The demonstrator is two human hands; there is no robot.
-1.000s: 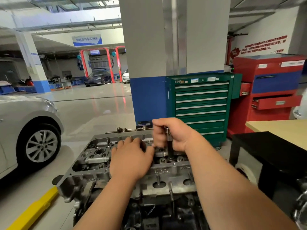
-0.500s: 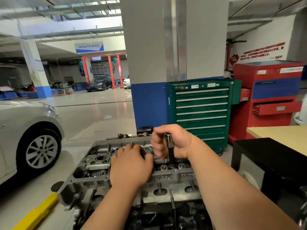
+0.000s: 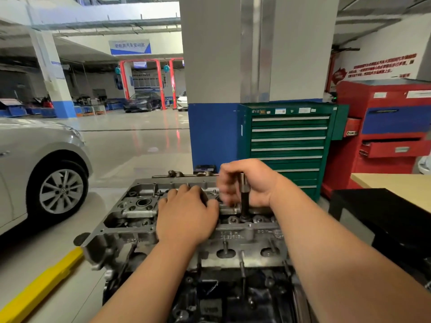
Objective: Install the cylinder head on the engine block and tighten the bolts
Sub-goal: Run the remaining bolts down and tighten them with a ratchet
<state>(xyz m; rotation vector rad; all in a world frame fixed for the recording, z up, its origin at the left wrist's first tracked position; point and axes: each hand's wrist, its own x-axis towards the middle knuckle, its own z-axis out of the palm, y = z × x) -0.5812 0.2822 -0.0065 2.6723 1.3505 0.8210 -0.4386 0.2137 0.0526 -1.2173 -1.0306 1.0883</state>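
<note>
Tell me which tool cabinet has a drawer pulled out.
The red cabinet, right of the green cabinet: its lower drawer sticks out, while the green one's drawers all sit flush.

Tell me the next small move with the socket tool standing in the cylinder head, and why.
Probably twist the socket tool clockwise with the fingers to run its bolt down. The right hand grips the tool upright, its tip seated in the cylinder head, and the left hand rests on the head, steadying it. The bolt itself is hidden.
</note>
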